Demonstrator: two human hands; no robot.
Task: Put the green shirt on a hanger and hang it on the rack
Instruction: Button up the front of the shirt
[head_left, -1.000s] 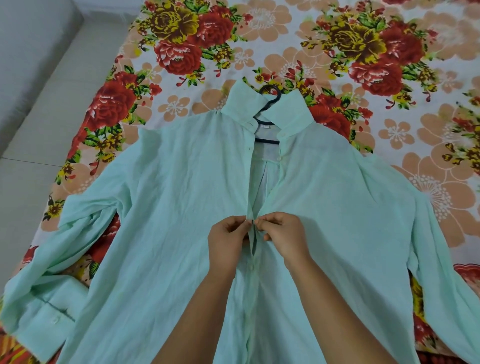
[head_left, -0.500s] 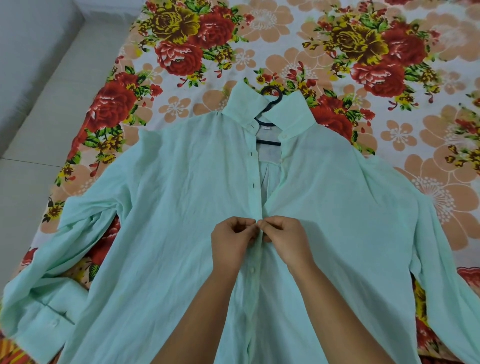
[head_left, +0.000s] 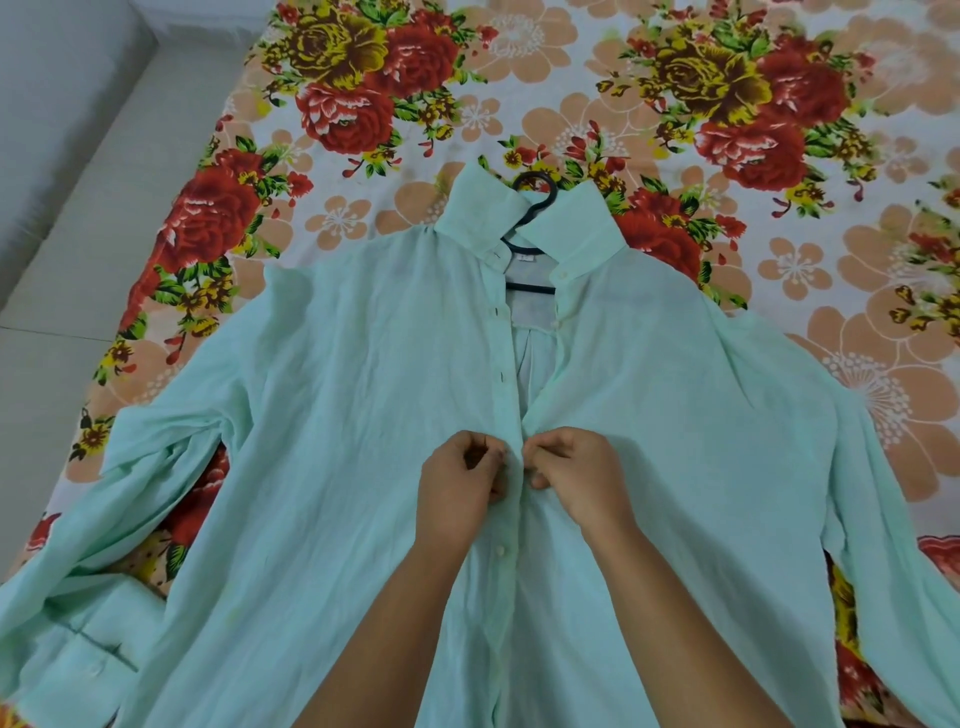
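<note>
A pale green shirt (head_left: 363, 415) lies face up on the flowered bed, sleeves spread to both sides. A dark hanger (head_left: 535, 202) sits inside it; its hook pokes out between the collar points and its bar shows in the open neck. My left hand (head_left: 457, 483) pinches the left placket edge at mid-chest. My right hand (head_left: 576, 473) pinches the right edge directly opposite, the fingertips of both almost touching. Above my hands the front is unbuttoned and gapes; a fastened button shows just below them. No rack is in view.
The bedsheet (head_left: 727, 130) with red and yellow roses covers the whole bed. At the left runs the bed's edge, with a pale tiled floor (head_left: 62, 291) and a wall beyond it.
Both hands stay at the same spot on the placket, working the two front edges together. The shirt and hanger have not shifted.
</note>
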